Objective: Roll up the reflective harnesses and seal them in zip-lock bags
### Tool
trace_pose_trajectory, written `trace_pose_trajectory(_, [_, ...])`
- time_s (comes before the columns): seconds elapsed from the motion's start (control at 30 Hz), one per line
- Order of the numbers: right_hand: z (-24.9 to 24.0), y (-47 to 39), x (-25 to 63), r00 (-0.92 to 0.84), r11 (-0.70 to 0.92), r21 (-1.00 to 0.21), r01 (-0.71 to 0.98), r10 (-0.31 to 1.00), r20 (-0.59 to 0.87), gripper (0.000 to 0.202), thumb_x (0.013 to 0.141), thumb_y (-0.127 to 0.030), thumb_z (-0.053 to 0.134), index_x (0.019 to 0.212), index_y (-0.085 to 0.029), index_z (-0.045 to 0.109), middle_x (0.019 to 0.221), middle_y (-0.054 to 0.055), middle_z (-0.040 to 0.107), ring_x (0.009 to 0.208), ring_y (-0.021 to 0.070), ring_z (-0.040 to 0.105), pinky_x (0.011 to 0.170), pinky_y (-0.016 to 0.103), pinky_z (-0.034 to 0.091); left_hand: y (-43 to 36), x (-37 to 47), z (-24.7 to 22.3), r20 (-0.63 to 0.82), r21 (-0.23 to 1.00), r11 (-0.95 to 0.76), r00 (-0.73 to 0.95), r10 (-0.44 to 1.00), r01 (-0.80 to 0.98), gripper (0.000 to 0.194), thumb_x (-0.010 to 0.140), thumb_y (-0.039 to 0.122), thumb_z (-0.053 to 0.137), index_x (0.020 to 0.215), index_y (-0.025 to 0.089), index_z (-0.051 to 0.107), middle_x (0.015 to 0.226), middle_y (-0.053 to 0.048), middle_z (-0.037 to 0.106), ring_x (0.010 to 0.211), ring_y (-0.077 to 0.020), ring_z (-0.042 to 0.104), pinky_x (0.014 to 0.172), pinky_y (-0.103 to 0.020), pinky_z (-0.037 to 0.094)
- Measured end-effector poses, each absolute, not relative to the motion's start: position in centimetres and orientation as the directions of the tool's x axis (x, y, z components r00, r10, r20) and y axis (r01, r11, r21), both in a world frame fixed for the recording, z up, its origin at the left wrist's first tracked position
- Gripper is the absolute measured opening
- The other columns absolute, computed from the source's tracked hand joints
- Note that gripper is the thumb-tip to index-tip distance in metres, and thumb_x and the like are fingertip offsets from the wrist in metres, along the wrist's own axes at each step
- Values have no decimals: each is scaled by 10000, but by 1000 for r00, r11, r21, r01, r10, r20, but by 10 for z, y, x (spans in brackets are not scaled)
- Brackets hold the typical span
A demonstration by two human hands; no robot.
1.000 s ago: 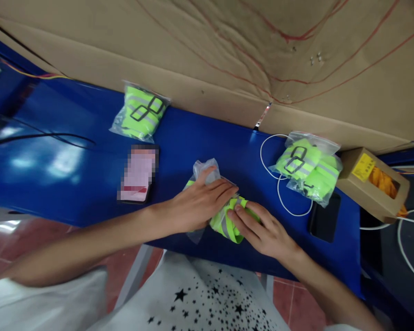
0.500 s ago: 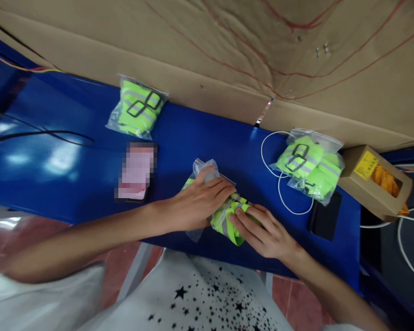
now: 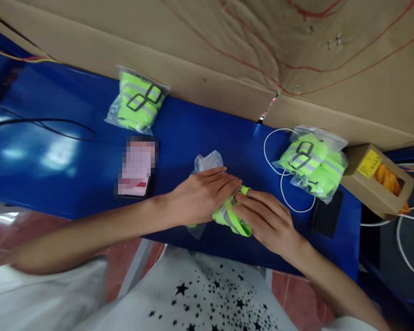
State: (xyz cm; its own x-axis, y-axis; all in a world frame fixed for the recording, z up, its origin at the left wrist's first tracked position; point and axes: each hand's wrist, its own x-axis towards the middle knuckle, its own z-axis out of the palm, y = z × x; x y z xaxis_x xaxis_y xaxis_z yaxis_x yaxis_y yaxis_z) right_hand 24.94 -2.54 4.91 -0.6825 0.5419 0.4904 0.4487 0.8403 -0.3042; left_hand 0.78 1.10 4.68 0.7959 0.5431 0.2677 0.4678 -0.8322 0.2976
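A folded neon-yellow reflective vest [image 3: 229, 218] with grey stripes lies near the table's front edge, with a clear plastic bag [image 3: 209, 161] around or under its left part. My left hand [image 3: 203, 193] rests flat across the bag and vest, fingers stretched out and pointing right; its thumb is hidden. At the vest's right end, my right hand [image 3: 271, 218] is closed, with bent fingers gripping the fabric. The two hands' fingertips nearly meet over the vest. How much of the vest sits inside the bag is hidden beneath my left hand.
A bagged vest [image 3: 140, 101] lies at the back left, above a lit phone [image 3: 136, 168]. More bagged vests [image 3: 312, 158] lie right, beside a white cable [image 3: 265, 147], a dark phone [image 3: 327, 214] and a cardboard box [image 3: 379, 179]. Brown paper [image 3: 207, 87] covers the back wall.
My left hand has flattened, its fingers straighter over the bag and vest. The fingers of my right hand have shifted up along the vest's right end, and the loose end looks more tightly folded.
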Motion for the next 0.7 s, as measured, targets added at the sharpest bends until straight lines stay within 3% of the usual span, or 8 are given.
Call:
trace_pose_trajectory(0.13, [70,-18,250,-711,807,-316,499,590,383,384,945,-32,519,1274,-184,647,1263,94,738,1212,251,666,972,426,625,14,8,62,264,301,-821,785,560,485,336,945,176,607,1266,78,593,1237,-123,751,1078,-232,748,1102,-405,550])
trace_pose_trajectory(0.23, [85,-11,247,-668,749,-321,580,662,339,476,905,13,472,1297,-204,632,1269,89,725,1187,257,673,988,448,613,14,15,70,316,234,-802,737,598,550,340,992,236,566,1284,63,584,1246,-153,743,1108,-249,739,1083,-423,552])
trace_pose_trajectory(0.33, [100,2,246,-634,689,-404,602,720,283,511,891,19,479,1318,-229,612,1244,63,721,1152,236,681,1024,427,596,17,20,76,343,197,-756,679,649,624,363,1046,337,510,1241,46,608,1169,-171,757,1068,-268,745,1020,-428,571])
trace_pose_trajectory(0.43, [116,15,253,-663,637,-521,568,729,170,470,921,-78,567,1361,-242,586,1353,69,664,1210,237,670,1045,401,593,27,17,84,258,299,-731,685,681,614,390,1028,465,553,1100,99,667,995,-107,779,904,-258,763,851,-388,598])
trace_pose_trajectory(0.5, [125,21,258,-677,615,-585,528,721,148,422,936,-148,623,1343,-255,599,1353,70,664,1216,240,675,1024,390,603,33,14,92,181,400,-696,694,697,596,372,977,505,636,1070,149,686,972,-67,784,894,-244,763,825,-356,583])
trace_pose_trajectory(0.63, [126,24,253,-633,616,-633,470,734,245,278,927,-96,625,1137,-271,676,1066,17,747,964,171,739,828,293,629,36,18,102,128,499,-650,693,710,573,425,885,552,750,1051,163,703,972,-47,795,942,-241,760,957,-370,542])
trace_pose_trajectory(0.7, [123,23,244,-587,612,-611,502,760,279,264,907,-60,612,1056,-264,686,1006,8,744,891,157,737,767,275,620,34,24,103,87,516,-615,678,730,596,473,860,570,772,1057,146,699,971,-58,793,937,-257,760,927,-380,542])
